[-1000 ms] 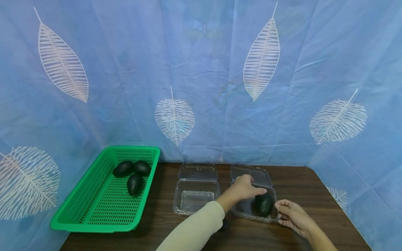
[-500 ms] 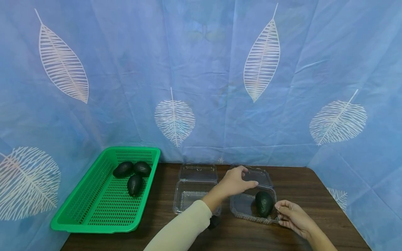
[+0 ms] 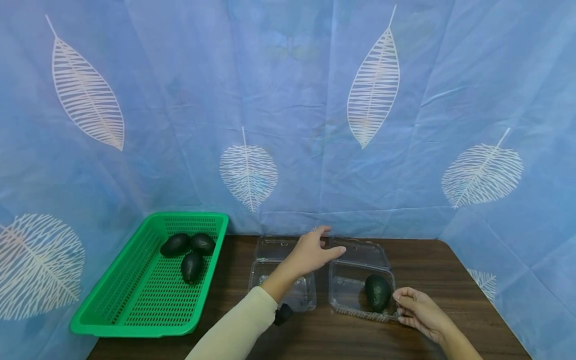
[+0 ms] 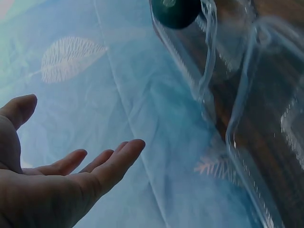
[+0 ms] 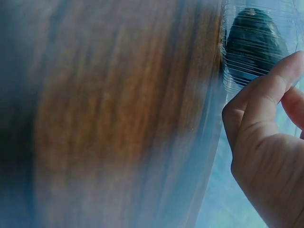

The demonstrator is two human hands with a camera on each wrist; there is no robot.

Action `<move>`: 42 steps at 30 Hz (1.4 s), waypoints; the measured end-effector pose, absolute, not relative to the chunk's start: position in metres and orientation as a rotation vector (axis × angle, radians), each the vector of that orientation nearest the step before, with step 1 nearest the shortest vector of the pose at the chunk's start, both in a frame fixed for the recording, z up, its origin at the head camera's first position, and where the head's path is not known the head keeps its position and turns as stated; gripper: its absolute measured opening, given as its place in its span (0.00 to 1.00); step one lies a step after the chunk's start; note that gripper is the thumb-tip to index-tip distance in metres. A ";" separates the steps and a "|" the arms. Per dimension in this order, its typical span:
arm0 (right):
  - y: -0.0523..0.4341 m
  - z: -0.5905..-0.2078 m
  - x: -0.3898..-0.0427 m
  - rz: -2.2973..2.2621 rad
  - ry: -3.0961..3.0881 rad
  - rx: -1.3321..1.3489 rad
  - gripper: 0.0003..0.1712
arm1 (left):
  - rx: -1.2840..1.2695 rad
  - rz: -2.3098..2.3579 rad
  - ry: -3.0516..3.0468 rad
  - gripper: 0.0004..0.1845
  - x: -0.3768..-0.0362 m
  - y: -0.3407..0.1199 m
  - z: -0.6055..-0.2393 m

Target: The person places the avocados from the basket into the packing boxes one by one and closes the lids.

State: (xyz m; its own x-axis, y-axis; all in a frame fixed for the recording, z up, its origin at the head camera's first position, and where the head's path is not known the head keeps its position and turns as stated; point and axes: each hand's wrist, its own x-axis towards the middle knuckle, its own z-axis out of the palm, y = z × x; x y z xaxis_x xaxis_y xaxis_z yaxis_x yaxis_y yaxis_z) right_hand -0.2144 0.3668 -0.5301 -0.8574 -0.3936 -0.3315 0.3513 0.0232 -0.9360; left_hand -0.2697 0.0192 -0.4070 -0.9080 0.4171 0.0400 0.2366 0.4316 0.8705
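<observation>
A dark avocado (image 3: 378,292) lies in the right-hand clear clamshell container (image 3: 348,292), whose lid (image 3: 360,252) lies open behind it. My right hand (image 3: 401,306) pinches that container's front right corner. The right wrist view shows its curled fingers (image 5: 266,99) against the ribbed plastic, with the avocado (image 5: 254,45) behind. My left hand (image 3: 320,245) hovers open above the gap between the two containers' lids and holds nothing. In the left wrist view its palm (image 4: 71,161) faces up, and the avocado (image 4: 175,12) shows at the top edge.
A second clear clamshell container (image 3: 299,299) stands open to the left, partly behind my left forearm. A green basket (image 3: 135,300) at the far left holds three avocados (image 3: 191,265). Blue leaf-print cloth (image 3: 288,125) hangs close behind and beside the wooden table (image 3: 427,260).
My left hand has let go of the avocado in the right container, risen, and drifted left and back, opening. The right hand has stayed on the container's corner.
</observation>
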 end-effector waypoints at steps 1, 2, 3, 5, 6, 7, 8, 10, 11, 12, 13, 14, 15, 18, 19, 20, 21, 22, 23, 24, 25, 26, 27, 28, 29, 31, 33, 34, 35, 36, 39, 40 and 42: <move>0.367 -0.530 -0.215 -1.888 1.791 -0.046 0.10 | 0.578 1.481 2.503 0.38 -0.269 0.015 -0.405; 0.367 -0.530 -0.215 -1.888 1.789 -0.048 0.09 | 0.581 1.482 2.508 0.39 -0.269 0.010 -0.403; 0.367 -0.531 -0.215 -1.887 1.787 -0.051 0.09 | 0.580 1.479 2.518 0.39 -0.269 0.005 -0.402; 0.366 -0.531 -0.214 -1.884 1.785 -0.052 0.09 | 0.577 1.471 2.537 0.41 -0.268 -0.005 -0.401; 0.365 -0.532 -0.214 -1.882 1.783 -0.049 0.09 | 0.571 1.461 2.550 0.41 -0.267 -0.010 -0.401; 0.365 -0.532 -0.213 -1.879 1.784 -0.045 0.09 | 0.563 1.455 2.561 0.42 -0.266 -0.016 -0.401; 0.364 -0.532 -0.213 -1.876 1.785 -0.040 0.09 | 0.557 1.454 2.570 0.42 -0.266 -0.022 -0.401; 0.364 -0.533 -0.211 -1.876 1.788 -0.026 0.09 | 0.549 1.453 2.590 0.42 -0.265 -0.033 -0.403; 0.364 -0.533 -0.211 -1.874 1.791 -0.022 0.10 | 0.542 1.451 2.602 0.42 -0.265 -0.038 -0.403; 0.363 -0.533 -0.211 -1.873 1.794 -0.018 0.10 | 0.537 1.455 2.611 0.42 -0.264 -0.044 -0.404; 0.363 -0.533 -0.210 -1.871 1.798 -0.018 0.10 | 0.532 1.462 2.619 0.42 -0.264 -0.049 -0.404; 0.363 -0.532 -0.210 -1.869 1.799 -0.018 0.09 | 0.529 1.463 2.630 0.42 -0.264 -0.054 -0.404; 0.363 -0.532 -0.210 -1.871 1.799 -0.018 0.09 | 0.522 1.464 2.644 0.43 -0.264 -0.058 -0.403; 0.363 -0.531 -0.211 -1.874 1.795 -0.021 0.09 | 0.504 1.470 2.683 0.43 -0.264 -0.072 -0.399; 0.363 -0.531 -0.211 -1.876 1.792 -0.022 0.09 | 0.500 1.471 2.697 0.43 -0.264 -0.077 -0.398; 0.362 -0.531 -0.211 -1.878 1.788 -0.020 0.09 | 0.493 1.470 2.710 0.43 -0.264 -0.081 -0.397; 0.362 -0.531 -0.211 -1.880 1.784 -0.018 0.09 | 0.484 1.472 2.722 0.43 -0.264 -0.086 -0.395; 0.362 -0.531 -0.211 -1.879 1.782 -0.017 0.09 | 0.474 1.472 2.732 0.43 -0.264 -0.090 -0.394; 0.362 -0.531 -0.211 -1.879 1.779 -0.016 0.09 | 0.464 1.473 2.741 0.43 -0.264 -0.095 -0.393; 0.362 -0.531 -0.211 -1.878 1.780 -0.017 0.09 | 0.447 1.471 2.750 0.43 -0.264 -0.100 -0.392; 0.362 -0.531 -0.211 -1.878 1.780 -0.017 0.09 | 0.430 1.470 2.758 0.43 -0.264 -0.105 -0.391; 0.362 -0.531 -0.212 -1.875 1.784 -0.019 0.09 | 0.415 1.464 2.770 0.43 -0.264 -0.109 -0.391; 0.363 -0.531 -0.212 -1.875 1.786 -0.020 0.09 | 0.402 1.457 2.783 0.43 -0.264 -0.114 -0.391; 0.363 -0.531 -0.212 -1.873 1.790 -0.022 0.09 | 0.398 1.448 2.796 0.43 -0.265 -0.119 -0.391; 0.363 -0.531 -0.212 -1.873 1.793 -0.024 0.09 | 0.381 1.440 2.804 0.43 -0.265 -0.123 -0.391; 0.364 -0.530 -0.212 -1.872 1.796 -0.027 0.09 | 0.350 1.429 2.816 0.43 -0.265 -0.132 -0.391; 0.365 -0.531 -0.213 -1.870 1.796 -0.030 0.09 | 0.322 1.415 2.826 0.43 -0.264 -0.140 -0.392; 0.365 -0.531 -0.213 -1.869 1.796 -0.030 0.09 | 0.311 1.405 2.832 0.43 -0.264 -0.145 -0.392; 0.365 -0.531 -0.213 -1.867 1.796 -0.031 0.09 | 0.287 1.403 2.830 0.43 -0.264 -0.149 -0.392; 0.365 -0.531 -0.213 -1.865 1.797 -0.030 0.09 | 0.276 1.398 2.835 0.43 -0.264 -0.153 -0.392; 0.365 -0.531 -0.214 -1.867 1.802 -0.025 0.09 | 0.244 1.370 2.857 0.43 -0.265 -0.166 -0.393; 0.365 -0.530 -0.214 -1.866 1.806 -0.023 0.09 | 0.230 1.366 2.860 0.43 -0.265 -0.170 -0.394; 0.365 -0.530 -0.214 -1.864 1.813 -0.020 0.09 | 0.193 1.357 2.865 0.43 -0.267 -0.179 -0.394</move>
